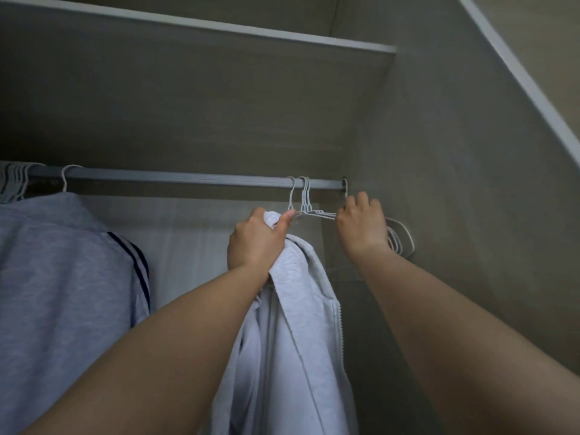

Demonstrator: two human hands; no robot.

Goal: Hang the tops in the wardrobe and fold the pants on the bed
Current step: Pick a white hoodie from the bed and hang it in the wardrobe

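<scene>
The left hand (pixel 255 240) clutches a bunched fold of a pale grey zip-up top (pixel 292 334), fingers curled round the cloth and the thumb stretched up toward a cluster of white wire hangers (pixel 306 199). The top hangs down from that grip toward six o'clock, its zipper edge running along its right side. At three o'clock from the left hand, just beside it, the right hand (pixel 362 226) closes its fingers round the shoulder wires of the same hangers, whose far ends curve out past the wrist at three o'clock. The hanger hooks sit over a grey wardrobe rail (pixel 188 177) that runs across at about twelve o'clock from both hands. Well apart at nine o'clock, a grey top with dark stripes (pixel 62 277) hangs from the rail on its own white hanger, and a further bunch of hangers (pixel 14 182) crowds the rail's left end. A shelf (pixel 219 29) spans the wardrobe above the rail.
</scene>
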